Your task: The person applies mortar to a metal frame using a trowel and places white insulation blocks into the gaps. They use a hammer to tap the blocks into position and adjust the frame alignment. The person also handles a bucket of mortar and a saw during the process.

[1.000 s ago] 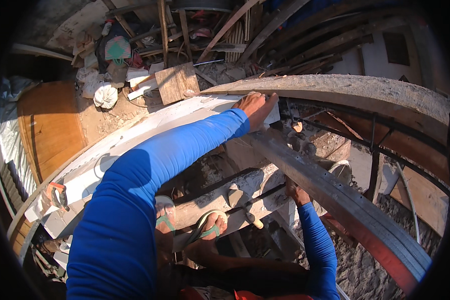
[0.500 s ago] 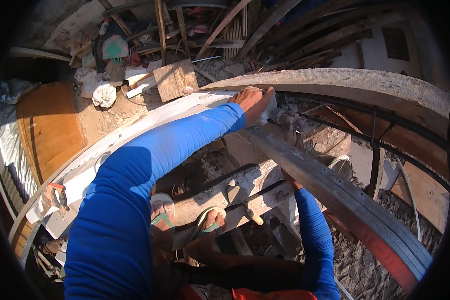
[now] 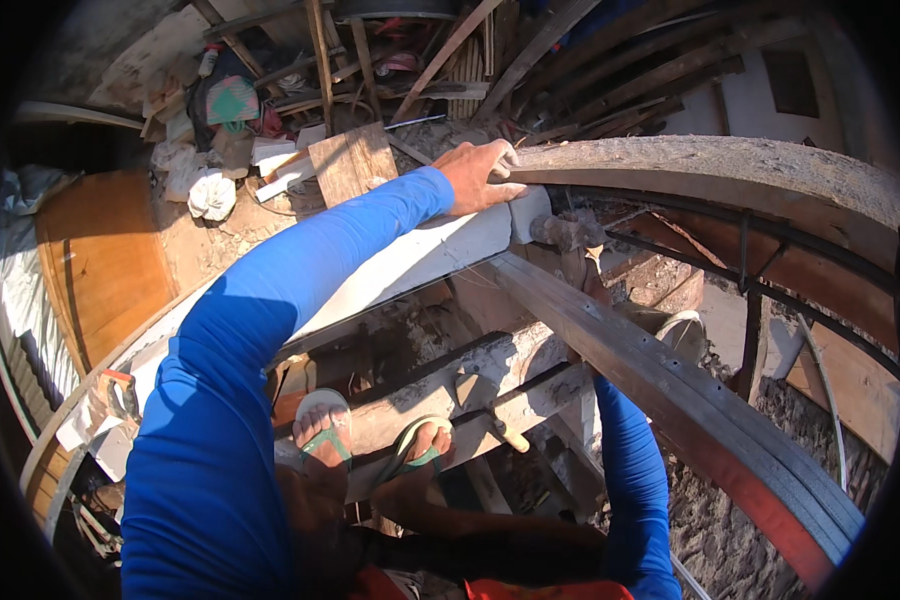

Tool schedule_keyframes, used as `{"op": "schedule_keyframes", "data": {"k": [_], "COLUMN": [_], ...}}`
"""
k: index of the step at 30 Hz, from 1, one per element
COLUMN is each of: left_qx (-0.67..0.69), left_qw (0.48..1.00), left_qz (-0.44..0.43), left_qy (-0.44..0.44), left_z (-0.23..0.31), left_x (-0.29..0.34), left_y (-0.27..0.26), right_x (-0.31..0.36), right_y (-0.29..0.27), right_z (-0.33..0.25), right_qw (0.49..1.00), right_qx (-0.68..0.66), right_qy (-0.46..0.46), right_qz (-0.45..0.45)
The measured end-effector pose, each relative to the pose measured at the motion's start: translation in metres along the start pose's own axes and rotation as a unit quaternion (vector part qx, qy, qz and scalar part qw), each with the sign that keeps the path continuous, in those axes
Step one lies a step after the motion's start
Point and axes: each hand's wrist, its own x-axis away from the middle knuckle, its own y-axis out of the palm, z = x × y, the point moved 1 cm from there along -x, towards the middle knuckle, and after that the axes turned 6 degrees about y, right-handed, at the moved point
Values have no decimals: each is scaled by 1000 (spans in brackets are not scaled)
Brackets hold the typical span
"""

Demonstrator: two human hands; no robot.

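My left hand (image 3: 478,178) is closed over the thin near end of a long rough-topped wooden plank (image 3: 710,155), its thumb just above a white block (image 3: 420,250). This long block runs from the lower left to beneath that hand. Low behind a grey wooden beam (image 3: 610,325), my right hand (image 3: 596,286) is partly hidden; it appears wrapped round the handle of a hammer (image 3: 575,235). The hammer's head is against or very close to the block's right end piece (image 3: 526,212).
My sandalled feet (image 3: 325,430) stand on beams (image 3: 450,390) with dark gaps between them. A saw with an orange handle (image 3: 120,385) lies at the left. Black metal bars (image 3: 750,230) cross at the right. Timber scraps and an orange-brown board (image 3: 105,270) lie beyond.
My left hand has shifted left from the white block's end corner and now lies over the plank's end, uncovering that corner. The hammer head shows more clearly beside the block.
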Motion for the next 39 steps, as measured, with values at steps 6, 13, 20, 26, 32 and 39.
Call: {"op": "schedule_keyframes", "data": {"k": [6, 13, 20, 26, 32, 39], "left_qx": [46, 23, -5, 15, 35, 39], "left_qw": [997, 996, 995, 994, 995, 995], "left_qz": [-50, -71, -91, -107, -93, -90], "left_qy": [-29, -56, -26, -13, -9, -15], "left_z": [-4, 6, -8, -10, -15, -9], "left_x": [-19, -26, -36, -42, -41, -35], "left_y": [-12, 6, 4, 2, -1, 0], "right_x": [-16, -25, -33, -33, -31, -32], "right_y": [9, 18, 18, 12, 11, 12], "right_z": [-7, -10, -18, -26, -31, -29], "right_qw": [1000, 1000, 999, 999, 999, 999], "right_qx": [-4, -23, -26, -24, -31, -40], "right_qy": [-12, -14, -26, -25, -17, -8], "right_qz": [12, 12, 12, 21, 21, 25]}}
